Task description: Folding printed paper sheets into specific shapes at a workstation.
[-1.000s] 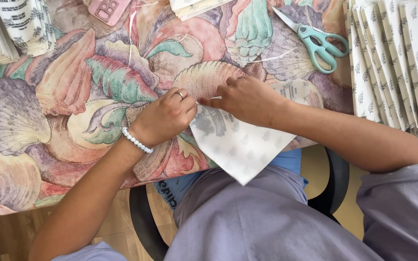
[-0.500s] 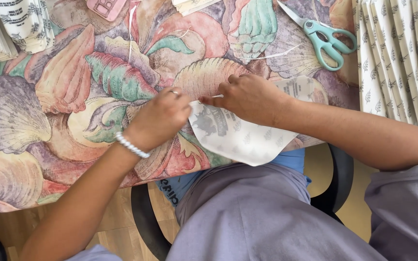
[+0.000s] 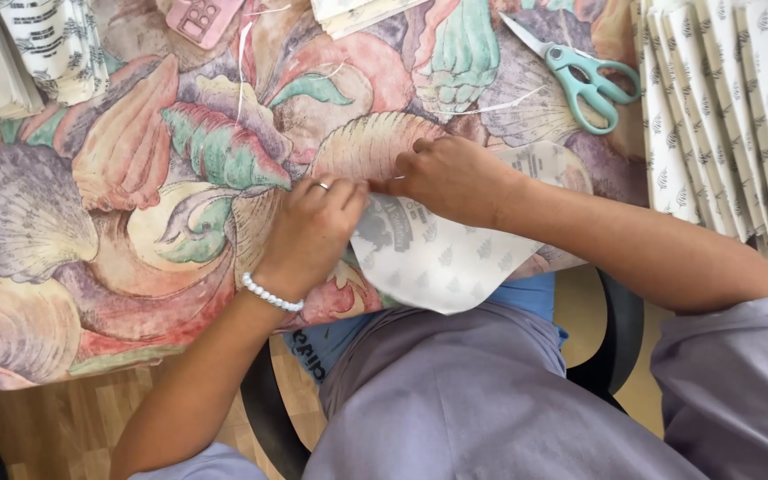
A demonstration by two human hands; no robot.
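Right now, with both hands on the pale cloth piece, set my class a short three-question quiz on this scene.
1. True or false: the scissors lie closed beside the left hand.
2. Which wrist wears the white bead bracelet? A left, B right, C neither.
3. Fill in: the pale cloth piece hangs over the table's ___ edge, above the person's lap.

Key
1. False: they lie open, up beyond the right hand, untouched.
2. A.
3. Near; both hands press on the cloth where it lies on the shell-print tablecloth.
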